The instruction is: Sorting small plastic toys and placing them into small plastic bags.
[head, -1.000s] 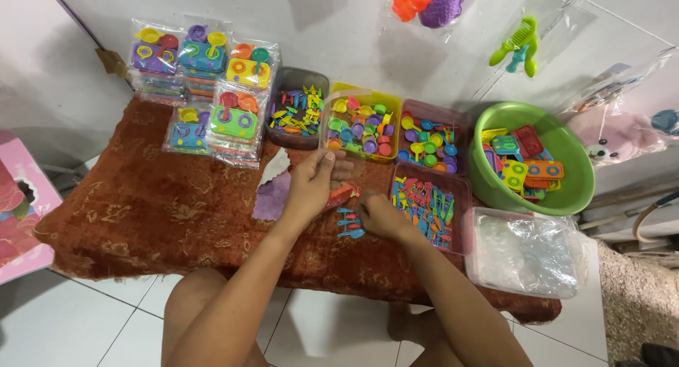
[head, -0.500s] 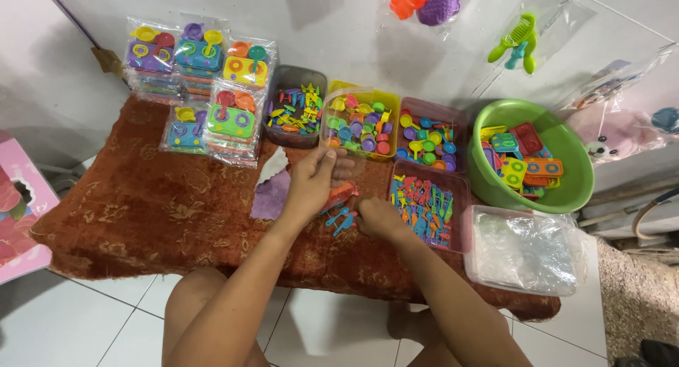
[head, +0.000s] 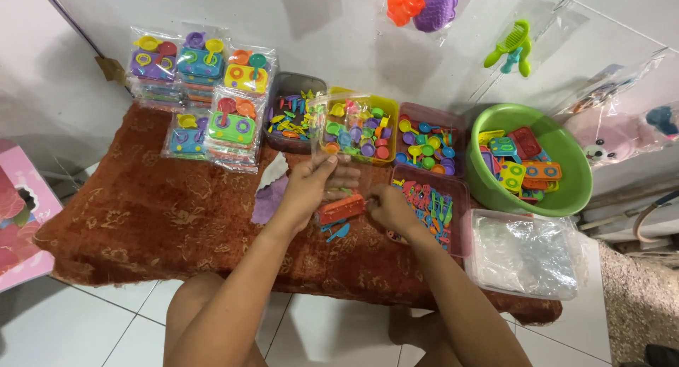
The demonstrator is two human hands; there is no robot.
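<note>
My left hand (head: 305, 188) holds a clear plastic bag (head: 341, 130) upright over the red-brown cloth (head: 163, 218). An orange-red toy piece (head: 341, 207) sits at the bag's lower end. My right hand (head: 390, 208) pinches that piece from the right, fingertips against the bag. A few small blue and teal toy bits (head: 337, 232) lie on the cloth just below the two hands.
Behind the hands stand a grey tray (head: 279, 87), a yellow tray (head: 387, 105) and two pink trays (head: 424, 112) (head: 458, 225) of small coloured toys. To the right are a green basin (head: 566, 190) and a clear box of bags (head: 527, 257). Packed toy sets (head: 201, 101) lie far left.
The clear bag now stands raised in my left hand. The orange-red piece has come up off the cloth, and my right hand has closed in on it.
</note>
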